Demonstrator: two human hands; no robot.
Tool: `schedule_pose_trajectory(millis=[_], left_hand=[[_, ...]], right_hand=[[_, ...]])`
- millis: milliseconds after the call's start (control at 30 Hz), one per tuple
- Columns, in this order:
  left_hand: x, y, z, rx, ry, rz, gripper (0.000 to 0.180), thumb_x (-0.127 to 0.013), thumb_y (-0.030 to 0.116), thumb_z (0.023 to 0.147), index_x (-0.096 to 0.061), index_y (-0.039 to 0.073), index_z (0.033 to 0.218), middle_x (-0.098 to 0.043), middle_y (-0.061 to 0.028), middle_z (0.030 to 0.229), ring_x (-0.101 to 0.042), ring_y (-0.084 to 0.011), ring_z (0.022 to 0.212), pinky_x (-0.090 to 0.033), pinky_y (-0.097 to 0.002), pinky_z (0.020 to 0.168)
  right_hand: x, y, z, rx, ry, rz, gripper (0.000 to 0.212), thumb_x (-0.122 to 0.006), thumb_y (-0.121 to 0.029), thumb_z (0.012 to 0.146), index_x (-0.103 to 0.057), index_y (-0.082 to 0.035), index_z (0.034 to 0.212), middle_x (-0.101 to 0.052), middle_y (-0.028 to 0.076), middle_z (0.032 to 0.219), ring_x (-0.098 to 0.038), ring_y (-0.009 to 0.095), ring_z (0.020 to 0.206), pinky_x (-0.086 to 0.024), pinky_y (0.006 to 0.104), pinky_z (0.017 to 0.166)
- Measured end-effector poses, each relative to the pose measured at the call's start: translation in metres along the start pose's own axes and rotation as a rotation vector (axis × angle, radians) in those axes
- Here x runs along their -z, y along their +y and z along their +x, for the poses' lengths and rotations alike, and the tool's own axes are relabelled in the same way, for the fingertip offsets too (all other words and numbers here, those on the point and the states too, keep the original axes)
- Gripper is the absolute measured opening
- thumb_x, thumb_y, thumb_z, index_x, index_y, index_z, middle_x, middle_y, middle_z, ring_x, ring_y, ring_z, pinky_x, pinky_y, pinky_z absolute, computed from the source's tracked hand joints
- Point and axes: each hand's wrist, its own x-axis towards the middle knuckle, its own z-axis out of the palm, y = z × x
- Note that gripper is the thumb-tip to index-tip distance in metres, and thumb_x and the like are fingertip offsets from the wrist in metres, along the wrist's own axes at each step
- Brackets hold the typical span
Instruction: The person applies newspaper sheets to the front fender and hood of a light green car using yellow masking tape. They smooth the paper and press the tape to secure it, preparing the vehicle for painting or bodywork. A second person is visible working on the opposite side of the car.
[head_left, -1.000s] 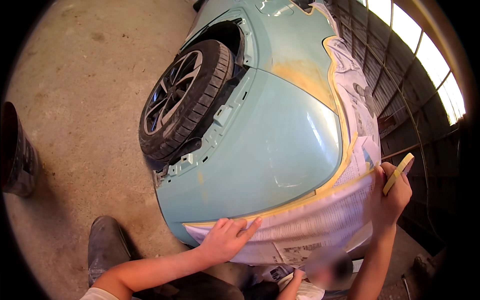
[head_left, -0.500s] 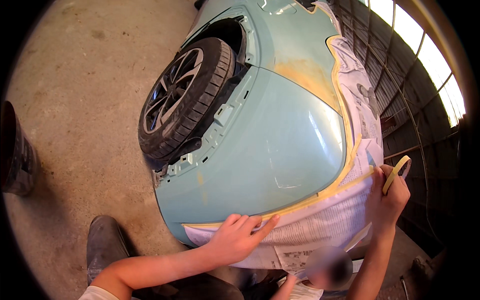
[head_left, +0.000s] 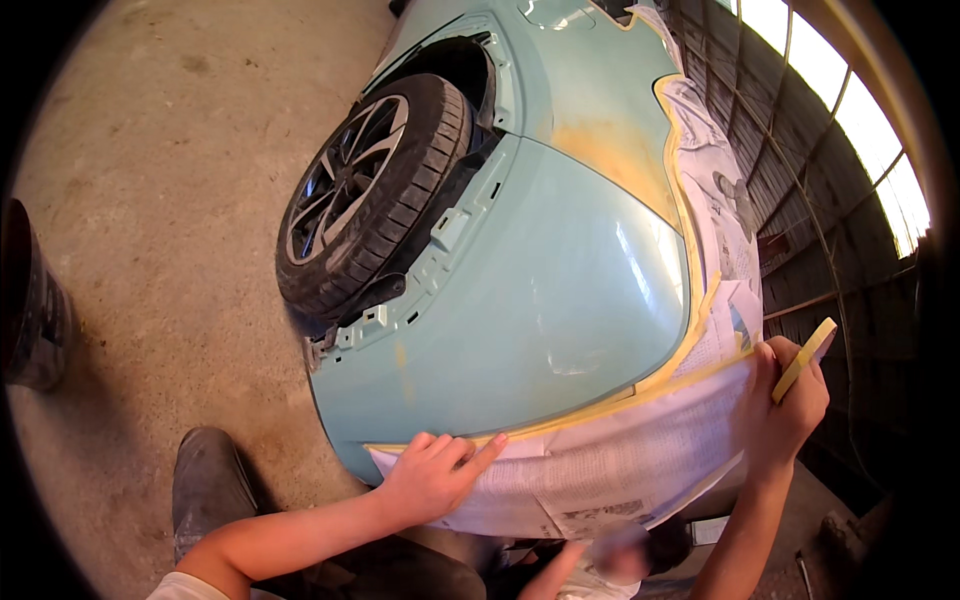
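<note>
The light blue car fender panel point(head_left: 540, 290) curves in front of me, edged with yellow masking tape point(head_left: 590, 411). Newspaper sheet point(head_left: 620, 460) hangs along that taped edge. My left hand point(head_left: 430, 482) rests on the tape and the paper's upper edge near the panel's lower left end, index finger stretched out and holding nothing. At the paper's far right corner, my right hand point(head_left: 790, 400) is closed, with a roll of yellow masking tape point(head_left: 806, 361) around its fingers. Its fingertips are at the paper's taped corner and partly hidden.
A wheel point(head_left: 372, 190) sits in the open arch to the left. A dark bucket point(head_left: 38, 310) stands on the concrete floor point(head_left: 170, 200). Another person's arm point(head_left: 553, 574) shows below the paper. More newspaper point(head_left: 722, 205) covers the right side near a metal-framed wall point(head_left: 800, 150).
My left hand has slid left along the taped edge. The right hand has shifted slightly right and down with the tape roll. The other person's head has moved below the paper.
</note>
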Motion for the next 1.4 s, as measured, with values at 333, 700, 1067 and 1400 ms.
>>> schedule_pose_trajectory(millis=[333,700,1067,1400], left_hand=[[-0.002,0.008,0.026,-0.181,0.065,-0.077,0.060,-0.060,0.006,0.079,-0.056,0.001,0.139,-0.056,-0.0013,0.091,-0.053,-0.0141,0.077,-0.039,-0.0289,0.073],[0.002,0.016,0.038,-0.161,0.019,0.019,0.061,-0.057,0.009,0.083,-0.053,0.004,0.143,-0.051,0.0014,0.085,-0.047,-0.0132,0.073,-0.035,-0.0286,0.068],[0.005,0.021,0.066,-0.199,0.098,-0.048,0.063,-0.059,0.009,0.081,-0.054,0.004,0.143,-0.054,0.0016,0.089,-0.050,-0.0123,0.075,-0.038,-0.0276,0.069],[-0.003,0.021,0.072,-0.226,0.162,-0.029,0.061,-0.055,0.009,0.084,-0.052,0.002,0.144,-0.049,0.0006,0.085,-0.047,-0.0134,0.071,-0.036,-0.0278,0.066]], right_hand=[[0.023,-0.016,0.014,0.134,-0.029,0.038,0.010,-0.070,0.000,0.084,-0.060,0.000,0.084,-0.057,0.009,0.066,-0.051,0.028,0.051,-0.040,0.0350,0.053],[-0.011,0.009,0.000,-0.014,-0.100,-0.018,0.009,-0.070,-0.003,0.088,-0.063,-0.003,0.082,-0.058,0.009,0.068,-0.051,0.028,0.051,-0.036,0.0349,0.053],[-0.015,0.008,0.001,-0.019,-0.100,-0.043,0.009,-0.069,-0.004,0.088,-0.063,-0.003,0.082,-0.057,0.009,0.067,-0.050,0.028,0.051,-0.035,0.0351,0.052],[-0.015,0.006,0.004,-0.015,-0.109,-0.050,0.011,-0.071,-0.003,0.087,-0.062,-0.003,0.081,-0.056,0.008,0.066,-0.049,0.027,0.050,-0.034,0.0350,0.051]])
